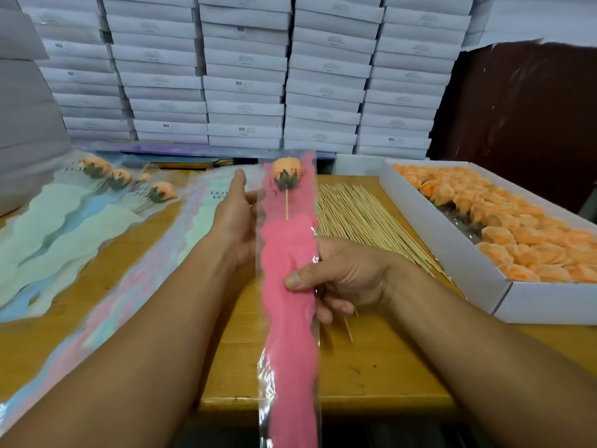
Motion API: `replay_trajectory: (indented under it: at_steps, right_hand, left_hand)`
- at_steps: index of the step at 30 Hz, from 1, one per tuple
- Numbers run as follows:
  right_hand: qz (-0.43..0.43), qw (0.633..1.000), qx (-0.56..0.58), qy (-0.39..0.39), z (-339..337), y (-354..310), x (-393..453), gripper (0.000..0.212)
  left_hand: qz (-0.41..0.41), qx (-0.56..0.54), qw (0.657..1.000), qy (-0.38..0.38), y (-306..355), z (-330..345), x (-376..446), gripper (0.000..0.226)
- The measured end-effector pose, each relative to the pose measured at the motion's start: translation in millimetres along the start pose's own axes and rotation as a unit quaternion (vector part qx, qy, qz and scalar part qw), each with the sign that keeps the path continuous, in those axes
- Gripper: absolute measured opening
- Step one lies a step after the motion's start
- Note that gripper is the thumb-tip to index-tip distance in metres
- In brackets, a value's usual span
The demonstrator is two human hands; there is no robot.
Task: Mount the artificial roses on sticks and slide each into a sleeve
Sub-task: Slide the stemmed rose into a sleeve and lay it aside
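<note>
The pink sleeve (287,286) is held upright over the wooden table (371,367), between the two hands. An orange rose (287,168) on its stick (286,205) sits inside the sleeve's clear upper part, the bloom close to the top edge. The stick's lower length is hidden behind the pink panel.

The left hand (235,218) holds the sleeve's left edge at about stick height, thumb raised, fingers behind the film. How firmly those fingers close cannot be told, as the sleeve covers them. The right hand (339,276) grips the sleeve at mid-length, thumb pressed on the pink front and fingers curled behind.

The step in hand appears to be seating the rose in the sleeve. To finish it well, the right hand should pinch the stick through the film so it cannot slip down, while the left hand keeps the upper edge flat and centres the bloom under the printed lettering. The film looks thin and glossy; a light grip should avoid creasing it.

Supplies and finished work:
- loose sticks (361,218) lie on the table just right of the sleeve;
- a white box of roses (504,227) stands at the right;
- finished sleeved roses (122,189) lie at the far left;
- empty sleeves (181,240) lie beside them.
</note>
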State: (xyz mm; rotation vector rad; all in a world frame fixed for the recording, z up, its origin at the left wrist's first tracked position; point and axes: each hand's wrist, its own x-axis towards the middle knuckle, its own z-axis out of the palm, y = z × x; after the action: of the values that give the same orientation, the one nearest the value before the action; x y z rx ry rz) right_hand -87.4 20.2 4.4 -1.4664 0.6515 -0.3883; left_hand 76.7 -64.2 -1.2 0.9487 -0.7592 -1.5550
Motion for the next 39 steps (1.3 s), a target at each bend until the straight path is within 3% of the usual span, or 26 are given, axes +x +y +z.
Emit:
replay_trajectory:
  at_steps: [4,7,17,21,26,31,35,39]
  right_hand:
    - [0.002,0.999,0.01,0.044,-9,3,-2,0.03]
    - [-0.007,0.999,0.015,0.044,-14,4,-2,0.024]
    - [-0.03,0.992,0.043,0.111,-26,8,2,0.028]
    - [-0.024,0.988,0.045,0.147,-28,10,3,0.023]
    - [-0.034,0.979,0.056,0.192,-31,10,4,0.012]
    - [-0.046,0.981,0.049,0.181,-32,9,2,0.016]
    - [-0.045,0.982,0.044,0.178,-36,12,4,0.023]
    - [-0.05,0.981,0.069,0.174,-40,12,4,0.014]
  left_hand:
    - [0.029,0.093,0.995,0.029,-2,11,-5,0.049]
    - [0.053,0.183,0.981,0.039,5,16,-7,0.05]
    - [0.049,0.447,0.893,-0.012,15,18,-38,0.041]
    - [0.002,0.41,0.911,-0.052,15,9,-59,0.044]
    - [-0.004,0.429,0.899,-0.09,15,4,-79,0.034]
    - [-0.055,0.361,0.924,-0.118,8,-3,-87,0.02]
    - [-0.057,0.316,0.939,-0.121,3,-7,-88,0.028]
    - [-0.048,0.277,0.952,-0.117,8,-13,-88,0.02]
